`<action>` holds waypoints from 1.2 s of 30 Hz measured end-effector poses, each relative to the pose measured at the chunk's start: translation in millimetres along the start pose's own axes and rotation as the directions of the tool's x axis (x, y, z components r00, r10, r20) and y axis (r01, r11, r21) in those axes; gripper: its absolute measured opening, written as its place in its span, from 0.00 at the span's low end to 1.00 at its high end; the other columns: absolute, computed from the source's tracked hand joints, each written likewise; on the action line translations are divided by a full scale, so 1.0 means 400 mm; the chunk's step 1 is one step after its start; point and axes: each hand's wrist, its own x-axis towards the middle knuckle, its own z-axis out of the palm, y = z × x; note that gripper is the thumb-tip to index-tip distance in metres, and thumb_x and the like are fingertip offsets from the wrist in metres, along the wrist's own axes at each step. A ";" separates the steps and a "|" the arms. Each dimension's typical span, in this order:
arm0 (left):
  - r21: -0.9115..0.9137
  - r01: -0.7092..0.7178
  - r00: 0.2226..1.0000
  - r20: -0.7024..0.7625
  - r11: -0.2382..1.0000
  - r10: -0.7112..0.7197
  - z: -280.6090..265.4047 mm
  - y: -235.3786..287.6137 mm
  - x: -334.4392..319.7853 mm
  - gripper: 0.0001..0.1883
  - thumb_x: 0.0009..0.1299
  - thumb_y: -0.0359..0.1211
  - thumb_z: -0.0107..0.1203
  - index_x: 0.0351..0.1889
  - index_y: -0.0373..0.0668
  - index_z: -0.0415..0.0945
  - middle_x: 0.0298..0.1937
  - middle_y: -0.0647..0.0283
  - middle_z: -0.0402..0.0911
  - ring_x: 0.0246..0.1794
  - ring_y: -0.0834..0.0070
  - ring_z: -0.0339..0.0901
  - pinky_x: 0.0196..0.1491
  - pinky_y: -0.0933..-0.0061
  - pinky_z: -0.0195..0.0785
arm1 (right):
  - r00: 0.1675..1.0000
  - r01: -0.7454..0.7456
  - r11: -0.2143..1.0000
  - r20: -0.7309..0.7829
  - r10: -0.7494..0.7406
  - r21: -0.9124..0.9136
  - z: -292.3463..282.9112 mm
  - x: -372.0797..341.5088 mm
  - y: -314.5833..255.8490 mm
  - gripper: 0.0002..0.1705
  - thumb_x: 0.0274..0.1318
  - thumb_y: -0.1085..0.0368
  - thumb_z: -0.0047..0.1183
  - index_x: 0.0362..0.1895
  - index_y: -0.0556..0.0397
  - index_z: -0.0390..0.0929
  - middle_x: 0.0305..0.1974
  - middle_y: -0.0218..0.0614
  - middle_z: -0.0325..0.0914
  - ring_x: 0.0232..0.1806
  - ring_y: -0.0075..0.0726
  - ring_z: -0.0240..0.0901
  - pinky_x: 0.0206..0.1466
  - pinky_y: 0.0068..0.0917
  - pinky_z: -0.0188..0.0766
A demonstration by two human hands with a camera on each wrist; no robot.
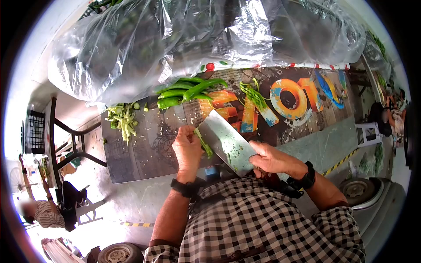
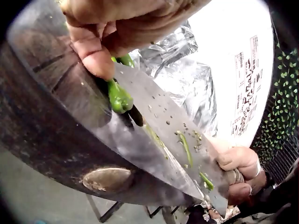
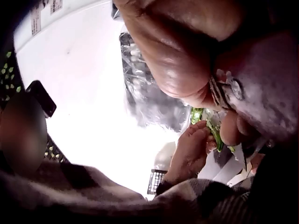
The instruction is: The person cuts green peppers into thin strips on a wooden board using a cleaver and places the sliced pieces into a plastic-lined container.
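Note:
My right hand (image 1: pixel 272 158) grips the handle of a wide cleaver (image 1: pixel 226 138). Its blade slants up and left over the dark wooden table, with seeds and green bits stuck to it. Beside the blade's left edge, my left hand (image 1: pixel 186 147) pinches a long green pepper (image 1: pixel 204 143). In the left wrist view the pepper's end (image 2: pixel 121 100) pokes out below the fingertips, right by the cleaver blade (image 2: pixel 161 105). The right wrist view shows the pepper (image 3: pixel 216 136) at the left hand; the palm in front hides much of the cleaver.
Whole green peppers (image 1: pixel 184 91) lie beyond my hands. Pale green trimmings (image 1: pixel 123 120) are heaped at the table's left, thin green pieces (image 1: pixel 255 95) right of centre. Seeds dot the wood. Clear plastic sheeting (image 1: pixel 210 35) covers a bulky load at the back. Two seated people are at the sides.

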 end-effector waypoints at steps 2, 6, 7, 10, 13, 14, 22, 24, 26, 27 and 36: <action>-0.021 0.064 0.998 0.021 0.998 -0.063 -0.005 0.021 -0.005 0.08 0.63 0.20 0.51 0.40 0.36 0.75 0.26 0.62 0.79 0.21 0.79 0.76 0.22 0.75 0.73 | 0.999 -0.016 0.998 0.038 0.014 0.056 -0.011 0.006 0.002 0.26 0.60 0.71 0.40 0.63 0.59 0.62 0.36 0.37 0.78 0.23 0.24 0.73 0.25 0.24 0.67; -0.004 0.052 0.999 0.017 0.999 -0.052 -0.005 0.022 -0.005 0.08 0.64 0.20 0.50 0.41 0.36 0.75 0.27 0.62 0.79 0.21 0.79 0.75 0.22 0.75 0.73 | 0.997 -0.013 0.996 0.073 0.007 0.093 -0.026 0.011 -0.008 0.25 0.62 0.72 0.40 0.64 0.57 0.62 0.37 0.33 0.77 0.24 0.20 0.70 0.28 0.20 0.66; -0.006 0.054 0.998 0.020 0.999 -0.054 -0.006 0.021 -0.005 0.08 0.64 0.20 0.50 0.41 0.36 0.75 0.28 0.62 0.79 0.21 0.79 0.75 0.22 0.75 0.73 | 0.997 -0.010 0.996 0.083 0.002 0.091 -0.028 0.013 -0.012 0.25 0.62 0.71 0.40 0.65 0.57 0.62 0.38 0.33 0.77 0.24 0.20 0.70 0.28 0.20 0.66; -0.007 0.045 0.999 0.025 0.999 -0.044 -0.006 0.013 -0.004 0.09 0.65 0.20 0.50 0.42 0.36 0.74 0.28 0.62 0.78 0.20 0.79 0.75 0.21 0.75 0.73 | 0.993 0.019 0.997 0.119 -0.028 0.079 -0.039 0.027 -0.002 0.25 0.63 0.71 0.39 0.65 0.56 0.62 0.39 0.32 0.77 0.24 0.20 0.70 0.28 0.19 0.65; -0.009 0.073 0.997 0.040 0.997 -0.073 -0.010 0.033 -0.006 0.08 0.65 0.20 0.50 0.42 0.36 0.74 0.28 0.62 0.78 0.21 0.79 0.75 0.20 0.75 0.73 | 0.991 0.009 0.995 0.134 -0.023 0.099 -0.042 0.020 -0.019 0.26 0.63 0.71 0.39 0.65 0.56 0.62 0.39 0.32 0.78 0.24 0.20 0.69 0.27 0.19 0.64; -0.010 0.090 0.995 0.047 0.996 -0.090 -0.012 0.041 -0.007 0.08 0.65 0.20 0.49 0.42 0.36 0.74 0.28 0.62 0.78 0.21 0.79 0.76 0.20 0.75 0.73 | 0.991 0.006 0.995 0.134 -0.019 0.103 -0.043 0.019 -0.017 0.26 0.63 0.71 0.39 0.66 0.56 0.62 0.39 0.31 0.78 0.24 0.20 0.69 0.27 0.19 0.64; -0.041 0.061 0.998 0.019 0.997 -0.061 -0.003 0.014 -0.005 0.09 0.66 0.19 0.47 0.42 0.35 0.74 0.33 0.59 0.81 0.23 0.77 0.78 0.20 0.75 0.75 | 0.989 0.022 0.987 0.142 -0.045 0.156 -0.042 0.032 0.007 0.26 0.62 0.72 0.40 0.66 0.55 0.62 0.38 0.31 0.77 0.23 0.19 0.69 0.27 0.18 0.64; -0.032 0.055 0.998 0.012 0.998 -0.054 -0.002 0.012 -0.005 0.09 0.66 0.19 0.47 0.42 0.35 0.74 0.33 0.59 0.81 0.22 0.77 0.78 0.20 0.76 0.75 | 0.990 0.003 0.991 0.143 -0.022 0.133 -0.044 0.039 0.004 0.26 0.63 0.72 0.39 0.66 0.56 0.61 0.38 0.31 0.77 0.22 0.19 0.69 0.28 0.18 0.65; -0.029 0.050 0.999 0.008 0.998 -0.050 -0.001 0.014 -0.005 0.09 0.66 0.19 0.47 0.42 0.35 0.74 0.33 0.60 0.81 0.22 0.78 0.78 0.19 0.76 0.74 | 0.988 0.009 0.989 0.149 -0.031 0.146 -0.048 0.041 0.012 0.26 0.63 0.72 0.39 0.66 0.56 0.61 0.38 0.31 0.77 0.22 0.19 0.69 0.28 0.18 0.66; -0.038 0.063 0.998 0.019 0.997 -0.063 -0.002 0.018 -0.005 0.09 0.66 0.19 0.47 0.42 0.35 0.74 0.33 0.60 0.81 0.22 0.78 0.77 0.19 0.77 0.74 | 0.987 0.026 0.985 0.155 -0.052 0.170 -0.051 0.043 0.021 0.26 0.63 0.71 0.39 0.66 0.56 0.61 0.38 0.30 0.77 0.22 0.18 0.69 0.28 0.18 0.66; -0.069 0.061 0.997 0.046 0.996 -0.058 -0.011 0.012 -0.003 0.09 0.67 0.20 0.47 0.42 0.35 0.75 0.31 0.61 0.80 0.20 0.81 0.75 0.17 0.78 0.73 | 0.985 -0.002 1.000 0.171 -0.001 0.019 -0.054 0.034 -0.018 0.23 0.65 0.70 0.38 0.64 0.57 0.60 0.39 0.31 0.76 0.24 0.20 0.71 0.29 0.19 0.65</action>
